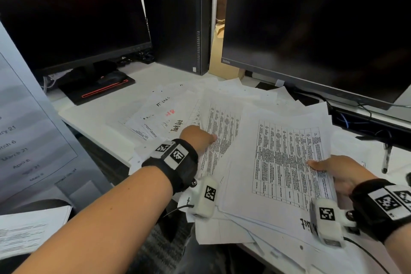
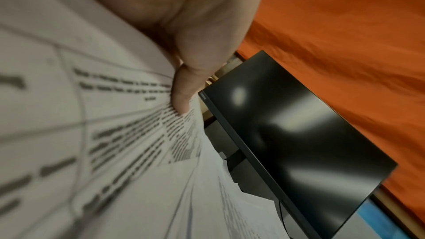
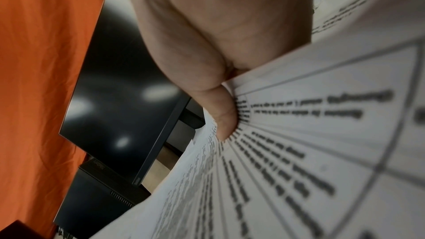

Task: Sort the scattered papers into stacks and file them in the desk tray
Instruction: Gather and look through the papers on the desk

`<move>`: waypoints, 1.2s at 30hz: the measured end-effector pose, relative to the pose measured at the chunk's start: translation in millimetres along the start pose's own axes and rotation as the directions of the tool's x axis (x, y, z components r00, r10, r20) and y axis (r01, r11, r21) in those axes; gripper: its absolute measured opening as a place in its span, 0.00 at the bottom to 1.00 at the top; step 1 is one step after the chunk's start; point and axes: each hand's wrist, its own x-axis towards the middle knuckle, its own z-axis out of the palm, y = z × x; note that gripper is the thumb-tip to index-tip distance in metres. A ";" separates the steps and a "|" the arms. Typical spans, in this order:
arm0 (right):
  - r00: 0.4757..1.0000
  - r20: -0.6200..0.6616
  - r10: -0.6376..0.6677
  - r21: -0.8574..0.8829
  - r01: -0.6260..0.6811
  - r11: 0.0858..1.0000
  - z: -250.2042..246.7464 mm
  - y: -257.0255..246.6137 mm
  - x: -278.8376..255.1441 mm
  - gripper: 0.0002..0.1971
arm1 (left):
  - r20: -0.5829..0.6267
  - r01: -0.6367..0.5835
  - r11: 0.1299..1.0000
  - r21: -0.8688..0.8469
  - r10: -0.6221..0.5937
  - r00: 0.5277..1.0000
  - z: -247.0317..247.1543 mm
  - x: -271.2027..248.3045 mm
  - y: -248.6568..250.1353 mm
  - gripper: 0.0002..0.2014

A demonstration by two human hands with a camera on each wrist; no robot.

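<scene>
Printed table sheets are held over the desk. My left hand (image 1: 200,135) pinches one table sheet (image 1: 219,138) at its left edge, thumb (image 2: 181,95) on top of the print (image 2: 115,143). My right hand (image 1: 333,169) pinches a small stack of table sheets (image 1: 287,162) at its right edge, thumb (image 3: 226,115) pressed on the top page (image 3: 299,152). More loose papers (image 1: 164,109), some handwritten, lie scattered on the white desk (image 1: 95,115) beyond. No desk tray shows in any view.
Two dark monitors (image 1: 73,11) (image 1: 318,24) and a black computer tower (image 1: 178,24) stand at the back. A mouse on a black pad (image 1: 100,87) sits back left. A pen (image 1: 387,158) lies at the right. A large printed sheet (image 1: 26,122) stands close at the left.
</scene>
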 end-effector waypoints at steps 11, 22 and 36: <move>0.977 0.061 -0.202 0.254 0.181 0.950 -14.4 -9.5 -6.3 0.21 | -0.127 -0.247 0.803 -0.542 0.213 0.969 -33.9 4.8 -6.1 0.19; 0.962 0.114 -0.250 0.223 0.220 0.950 19.2 -27.1 -26.5 0.12 | 0.098 -0.211 0.838 -0.504 0.298 0.949 9.4 -7.1 13.4 0.28; 0.871 -0.242 -0.427 -0.492 0.269 0.828 -43.5 -26.5 -17.2 0.26 | 0.224 -0.234 0.822 -0.519 0.395 0.891 -13.5 1.7 -3.4 0.21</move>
